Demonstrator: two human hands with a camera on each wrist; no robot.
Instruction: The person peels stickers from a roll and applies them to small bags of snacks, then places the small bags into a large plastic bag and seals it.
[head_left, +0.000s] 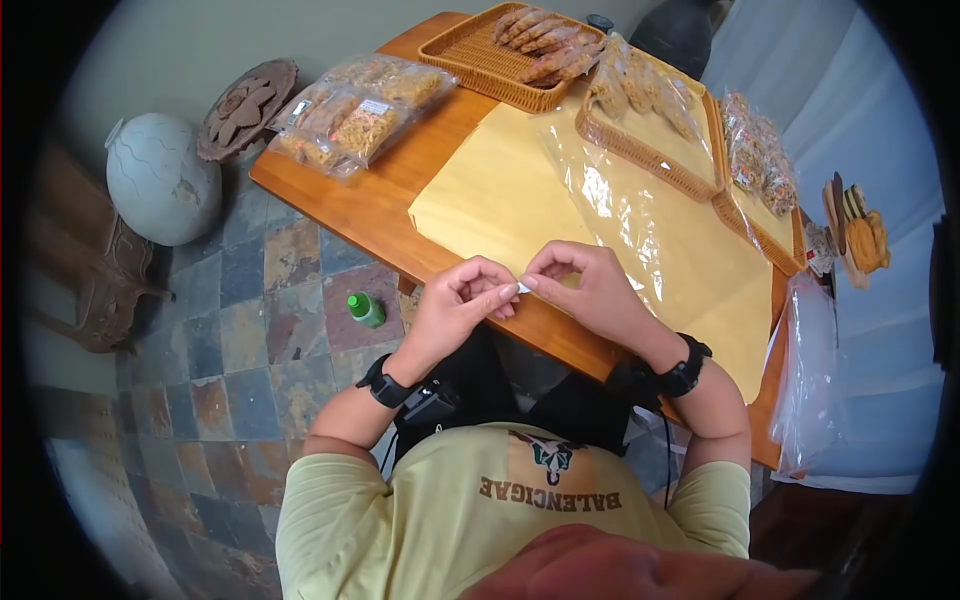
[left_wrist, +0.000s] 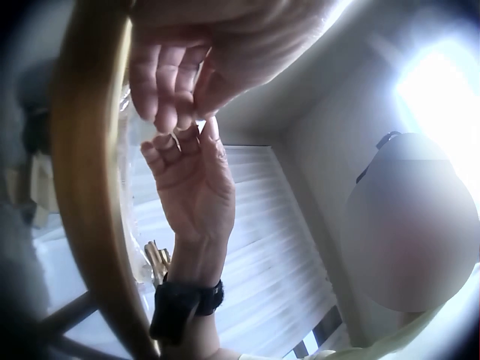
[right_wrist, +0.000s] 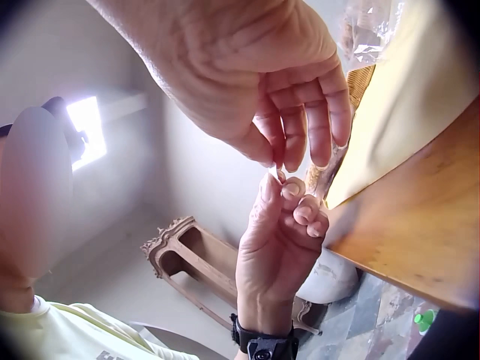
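Observation:
Over the table's near edge, both hands meet at their fingertips around a small white piece (head_left: 523, 288), which looks like a bit of paper or a sticker. The left hand (head_left: 468, 300) pinches one side of it between thumb and index finger, its other fingers curled. From the other side, the right hand (head_left: 590, 285) pinches it with thumb and index finger. In the right wrist view the white piece (right_wrist: 277, 173) shows as a sliver, mostly hidden by the fingertips. Beyond the hands, yellow paper (head_left: 490, 190) covers much of the wooden table (head_left: 350, 205), with a large clear plastic bag (head_left: 625, 225) on it.
Packed noodle-like snacks in clear bags (head_left: 365, 110) lie at the table's far left. Wicker trays (head_left: 455, 55) with bagged food line the far side. A green-capped bottle (head_left: 366, 310) stands on the tiled floor. More clear plastic (head_left: 810, 375) hangs at the right edge.

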